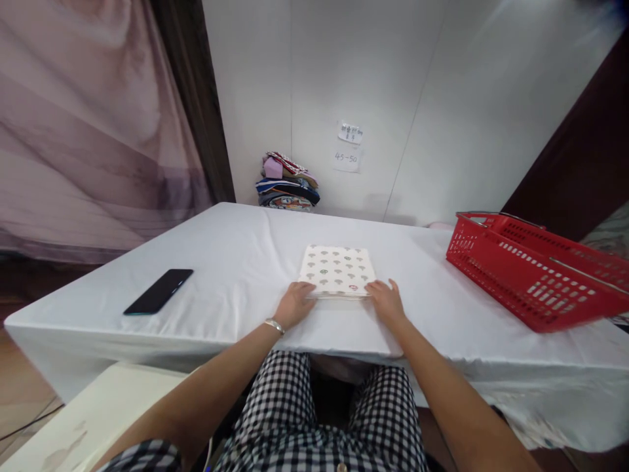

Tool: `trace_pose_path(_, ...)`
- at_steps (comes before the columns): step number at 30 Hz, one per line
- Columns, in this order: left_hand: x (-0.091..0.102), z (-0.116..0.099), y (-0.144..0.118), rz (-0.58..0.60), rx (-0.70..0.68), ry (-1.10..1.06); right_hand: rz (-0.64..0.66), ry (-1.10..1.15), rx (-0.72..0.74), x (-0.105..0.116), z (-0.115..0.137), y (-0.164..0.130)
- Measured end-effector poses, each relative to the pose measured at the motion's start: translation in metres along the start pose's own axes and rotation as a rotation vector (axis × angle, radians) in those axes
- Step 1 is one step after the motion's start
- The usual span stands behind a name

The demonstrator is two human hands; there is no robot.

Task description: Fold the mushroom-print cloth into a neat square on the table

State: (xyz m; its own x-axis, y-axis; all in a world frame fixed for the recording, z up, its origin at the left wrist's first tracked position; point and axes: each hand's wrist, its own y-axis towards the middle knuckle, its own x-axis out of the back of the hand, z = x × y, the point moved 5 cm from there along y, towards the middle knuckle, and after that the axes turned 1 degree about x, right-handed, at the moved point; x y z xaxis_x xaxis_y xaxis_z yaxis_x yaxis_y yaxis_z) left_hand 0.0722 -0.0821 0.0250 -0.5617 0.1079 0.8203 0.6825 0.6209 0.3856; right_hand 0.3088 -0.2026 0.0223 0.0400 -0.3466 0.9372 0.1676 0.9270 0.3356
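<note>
A folded cream cloth (337, 267) lies flat on the table in front of me, a neat rectangle with rows of small grey fan-shaped prints, a few dark green marks and a red mark near its front right corner. My left hand (295, 303), with a silver bangle at the wrist, grips the cloth's front left corner. At the front right corner, my right hand (386, 301) has its fingers closed on the edge, one finger lifted. What the fingers do beneath the cloth is hidden.
A white cloth covers the table (236, 262). To the left lies a black phone (158, 292); at the right edge stands a red plastic basket (535, 275). Behind the table, a pile of folded clothes (287, 183) rests against the wall, beside paper notes (348, 159).
</note>
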Motion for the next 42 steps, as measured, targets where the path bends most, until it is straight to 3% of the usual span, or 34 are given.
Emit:
trace_pose_path(3, -0.007, -0.05, -0.017, 0.109, -0.129, -0.107, -0.01, -0.06, -0.16, 0.013, -0.032, 0.015)
trace_pose_path(6, -0.005, -0.072, -0.015, 0.083, -0.115, -0.192, -0.081, -0.029, -0.151, 0.022, -0.023, 0.027)
trace_pose_path(10, 0.004, -0.048, 0.023, -0.097, -0.026, -0.133, -0.104, 0.153, 0.034, 0.008, 0.035, 0.027)
trace_pose_path(14, -0.007, -0.012, 0.075, -0.038, -0.015, 0.08, -0.026, 0.178, 0.085, -0.018, 0.073, 0.02)
trace_pose_path(19, -0.032, 0.024, 0.113, 0.174, 0.186, 0.241, -0.025, 0.142, 0.075, -0.025, 0.075, 0.017)
trace_pose_path(26, -0.038, 0.049, 0.132, 0.244, 0.424, 0.288, -0.063, 0.163, 0.073, -0.023, 0.074, 0.015)
trace_pose_path(34, -0.039, 0.052, 0.157, 0.232, 0.435, 0.262, -0.083, 0.171, 0.088, -0.022, 0.074, 0.017)
trace_pose_path(42, -0.047, 0.067, 0.163, 0.244, 0.485, 0.177, -0.086, 0.176, 0.099, -0.022, 0.076, 0.016)
